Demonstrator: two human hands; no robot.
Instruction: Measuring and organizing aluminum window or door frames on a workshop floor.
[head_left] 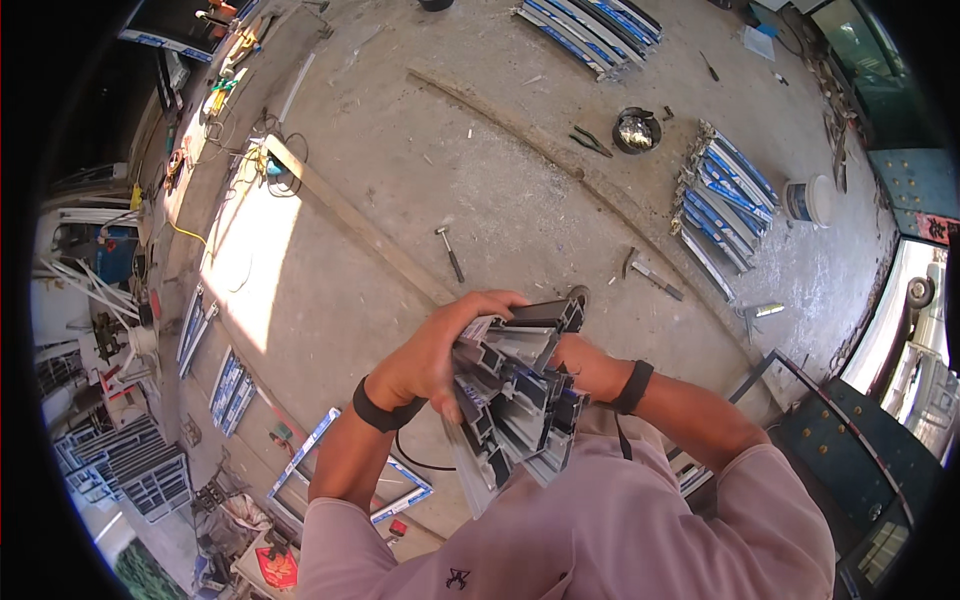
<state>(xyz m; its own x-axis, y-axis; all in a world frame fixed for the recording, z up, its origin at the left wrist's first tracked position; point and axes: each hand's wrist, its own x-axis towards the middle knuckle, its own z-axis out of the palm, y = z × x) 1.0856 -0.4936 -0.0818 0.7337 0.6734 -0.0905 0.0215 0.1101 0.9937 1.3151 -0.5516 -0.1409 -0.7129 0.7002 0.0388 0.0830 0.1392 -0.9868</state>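
Note:
Close against my chest is a bundle of aluminium profiles (512, 400), its cut, hollow ends turned up toward me. My left hand (458, 345) wraps round the far left side of the bundle, fingers over the top edge and thumb down its side. From the right, my right hand (588, 366) grips the same bundle, its fingers mostly hidden by the metal. Beyond the hands a hammer (450, 255) lies on the concrete floor, and a second hammer (654, 276) lies farther right.
Stacks of blue-and-white wrapped profiles lie at the right (728, 200) and far side (590, 35). A black bucket (637, 131), pliers (591, 141) and a white bucket (808, 200) stand or lie nearby. Long wooden strips (355, 220) cross the floor. A wrapped frame (305, 452) lies near left.

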